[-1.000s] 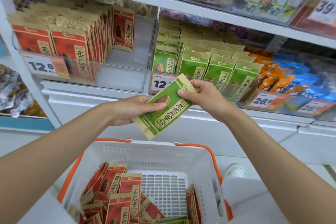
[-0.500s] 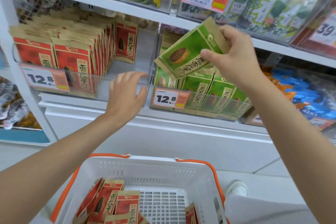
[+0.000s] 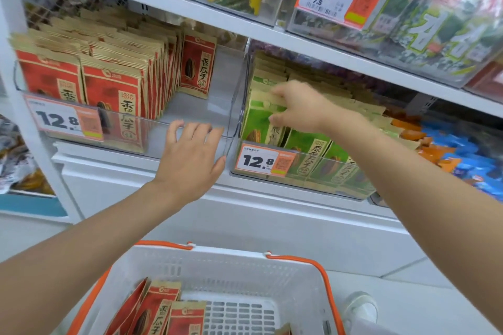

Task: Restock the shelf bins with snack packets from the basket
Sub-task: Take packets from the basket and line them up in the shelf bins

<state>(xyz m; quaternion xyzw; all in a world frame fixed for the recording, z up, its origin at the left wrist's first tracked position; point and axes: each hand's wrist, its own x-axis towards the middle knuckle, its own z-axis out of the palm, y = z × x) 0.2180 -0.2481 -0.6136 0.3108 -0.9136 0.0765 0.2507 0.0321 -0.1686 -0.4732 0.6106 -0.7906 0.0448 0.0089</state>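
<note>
Right hand (image 3: 299, 109) pinches green packet (image 3: 258, 125) (in bin (image 3: 313, 185)); left hand (image 3: 190, 163) raised, fingers (image 3: 190, 132) spread.

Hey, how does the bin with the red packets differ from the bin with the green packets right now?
The red-packet bin has a bare stretch on its right side; the green-packet bin looks filled across. The left hand rests open on the red-packet bin's front rim; the right hand grips a green packet in the green-packet bin. Both are clear plastic with a 12.8 price tag.

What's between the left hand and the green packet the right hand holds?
Head view: only the clear bin walls, where two bins meet, separate the left hand from the green packet.
</note>
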